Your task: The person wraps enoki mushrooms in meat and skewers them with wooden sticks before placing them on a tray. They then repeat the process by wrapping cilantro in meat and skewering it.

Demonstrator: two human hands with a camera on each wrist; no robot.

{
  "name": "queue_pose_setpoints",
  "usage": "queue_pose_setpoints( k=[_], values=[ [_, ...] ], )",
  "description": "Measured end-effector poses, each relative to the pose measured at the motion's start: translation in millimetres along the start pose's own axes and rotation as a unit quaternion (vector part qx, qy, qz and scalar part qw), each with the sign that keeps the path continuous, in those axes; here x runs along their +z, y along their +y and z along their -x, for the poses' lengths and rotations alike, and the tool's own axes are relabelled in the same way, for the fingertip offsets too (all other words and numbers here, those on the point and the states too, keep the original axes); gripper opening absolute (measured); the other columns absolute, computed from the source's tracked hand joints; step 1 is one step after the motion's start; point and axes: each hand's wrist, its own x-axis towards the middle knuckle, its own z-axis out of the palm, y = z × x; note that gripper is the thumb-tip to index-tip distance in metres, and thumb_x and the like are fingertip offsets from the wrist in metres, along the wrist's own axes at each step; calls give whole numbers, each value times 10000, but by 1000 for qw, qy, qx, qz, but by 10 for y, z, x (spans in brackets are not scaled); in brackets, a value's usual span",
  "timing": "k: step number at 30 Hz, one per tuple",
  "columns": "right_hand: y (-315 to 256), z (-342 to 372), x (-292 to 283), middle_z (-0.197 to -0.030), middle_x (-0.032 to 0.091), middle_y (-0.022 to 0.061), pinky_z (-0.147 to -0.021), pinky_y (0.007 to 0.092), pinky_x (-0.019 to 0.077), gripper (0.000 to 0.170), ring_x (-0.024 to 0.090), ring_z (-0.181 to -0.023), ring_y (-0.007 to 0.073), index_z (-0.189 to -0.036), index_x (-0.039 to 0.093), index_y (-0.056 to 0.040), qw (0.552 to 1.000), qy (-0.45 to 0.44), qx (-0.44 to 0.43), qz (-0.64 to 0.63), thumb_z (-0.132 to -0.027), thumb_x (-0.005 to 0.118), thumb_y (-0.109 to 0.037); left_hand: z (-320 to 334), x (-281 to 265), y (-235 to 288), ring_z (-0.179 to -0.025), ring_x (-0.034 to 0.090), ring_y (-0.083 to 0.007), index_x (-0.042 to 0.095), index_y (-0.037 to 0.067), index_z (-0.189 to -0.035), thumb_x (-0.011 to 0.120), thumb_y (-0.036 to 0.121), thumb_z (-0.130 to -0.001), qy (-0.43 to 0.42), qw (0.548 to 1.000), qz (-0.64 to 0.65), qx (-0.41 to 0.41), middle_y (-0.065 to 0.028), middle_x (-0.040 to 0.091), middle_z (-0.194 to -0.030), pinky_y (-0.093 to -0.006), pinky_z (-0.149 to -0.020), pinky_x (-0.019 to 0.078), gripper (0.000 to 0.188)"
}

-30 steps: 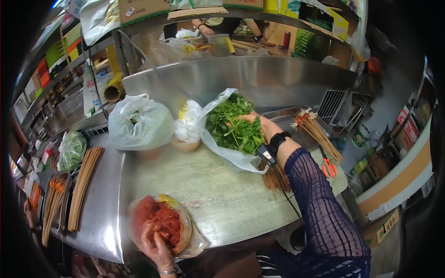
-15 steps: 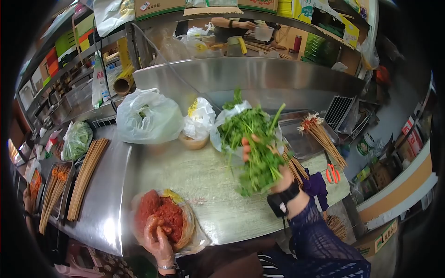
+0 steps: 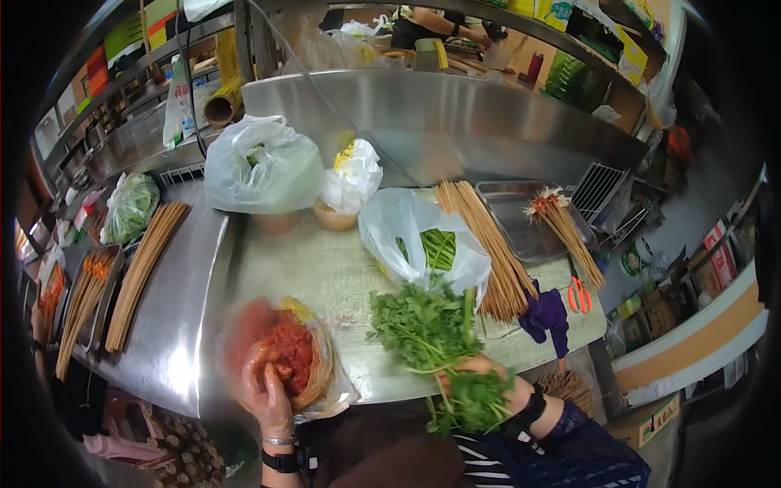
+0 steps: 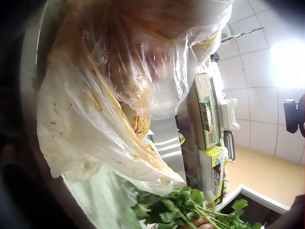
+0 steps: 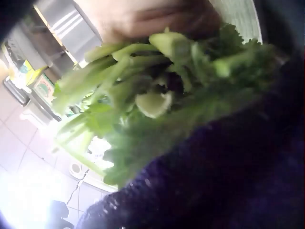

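My left hand point(image 3: 268, 390), in a thin clear plastic glove point(image 4: 164, 86), rests with loosely bent fingers on red minced meat point(image 3: 297, 346) in a plastic bag at the table's front edge. In the left wrist view the bag point(image 4: 86, 129) is whitish with reddish smears. At the front right, my right hand point(image 3: 482, 366) grips a leafy bunch of cilantro point(image 3: 411, 325), its leaves spread on both sides of the fingers. Pale cut stems point(image 5: 152, 102) show close up in the right wrist view. Just beyond lies a white plastic bag point(image 3: 390, 224) with green stalks point(image 3: 439, 248) inside.
Bamboo skewers point(image 3: 484, 244) lie beside a clear tray point(image 3: 504, 220) holding more, tipped red and white. Orange-handled scissors point(image 3: 579, 297) and a purple cloth point(image 3: 547, 317) sit right. A full plastic bag point(image 3: 262, 171) and a wrapped tub point(image 3: 338, 215) stand behind; a skewer bundle point(image 3: 146, 272) lies left.
My right hand has drawn the cilantro out of the white bag and brought it toward me. The bag has slumped, and the skewers behind it show. My left hand stays at the meat.
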Motion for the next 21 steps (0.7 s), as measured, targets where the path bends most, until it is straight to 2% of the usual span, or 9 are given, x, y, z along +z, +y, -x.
queue_pose_setpoints(
  k=[2, 3, 6, 11, 12, 14, 17, 20, 21],
  values=[
    [-173, 308, 7, -1049, 613, 38, -732, 213, 509, 258, 605, -909, 113, -1128, 589, -2, 998, 32, 46, 13, -952, 506, -171, 9, 0, -14, -1047, 564, -193, 591, -27, -1080, 498, -28, -876, 14, 1000, 7, -9, -113, 596, -1130, -312, -946, 419, 224],
    [-163, 422, -149, -1062, 599, 35, -721, 216, 494, 302, 592, -891, 111, -1170, 566, 1, 981, 15, 58, 184, -945, 531, -198, 8, -4, 26, -1046, 564, -192, 590, -27, -1081, 498, -29, -877, 5, 1000, 1, -19, -111, 596, -1130, -310, -945, 419, 224],
    [281, 577, -718, -1158, 628, 103, -857, 270, 492, 353, 604, -1021, 146, -1234, 563, 10, 998, 9, 20, 67, -891, 588, -69, 0, -10, 112, -1056, 564, -194, 589, -26, -1086, 499, -28, -880, -2, 999, -9, -35, -112, 596, -1144, -310, -949, 419, 225],
    [-610, 10, 377, -1143, 622, 127, -873, 326, 487, 432, 601, -1013, 180, -1178, 554, 9, 972, 78, -78, 206, -785, 724, -45, -6, -20, 102, -1080, 559, -198, 586, -28, -1098, 498, -28, -886, -2, 1000, -15, -27, -124, 592, -1171, -315, -962, 415, 229],
    [-505, -293, 338, -1128, 623, 146, -873, 352, 485, 485, 607, -1008, 234, -1185, 533, 12, 939, 52, -151, 305, -796, 741, -188, -10, -24, 111, -1078, 560, -197, 585, -28, -1099, 498, -29, -886, -6, 999, -23, -24, -123, 592, -1170, -314, -961, 416, 230],
    [-408, -732, 422, -1148, 583, 206, -925, 376, 449, 746, 562, -1074, 354, -1282, 436, -10, 864, 88, -95, 486, -743, 740, -426, 13, -15, 90, -1074, 561, -193, 581, -29, -1109, 499, -30, -886, -15, 999, -13, -34, -121, 591, -1168, -310, -957, 418, 237],
    [-290, -943, 399, -1236, 524, 229, -934, 433, 433, 634, 521, -1119, 380, -1232, 499, -25, 636, 128, -238, 723, -719, 739, -309, 17, -30, 41, -1063, 563, -179, 572, -31, -1130, 497, -29, -889, -18, 998, 7, -63, -118, 588, -1166, -299, -936, 432, 251],
    [-669, -932, 346, -1322, 468, 206, -995, 434, 382, 606, 462, -1196, 384, -1277, 496, -77, 808, 57, -154, 566, -730, 710, -228, 11, -25, 37, -1047, 563, -162, 563, -31, -1145, 494, -27, -895, -13, 1000, -17, -12, -115, 587, -1162, -282, -897, 454, 260],
    [-682, -993, 263, -1333, 456, 200, -998, 446, 375, 565, 442, -1213, 387, -1261, 512, -89, 779, 71, -206, 588, -734, 683, -201, 11, -27, 39, -1045, 563, -159, 562, -31, -1148, 494, -27, -895, -14, 1000, -6, -24, -114, 587, -1161, -281, -895, 456, 262]
  ],
)
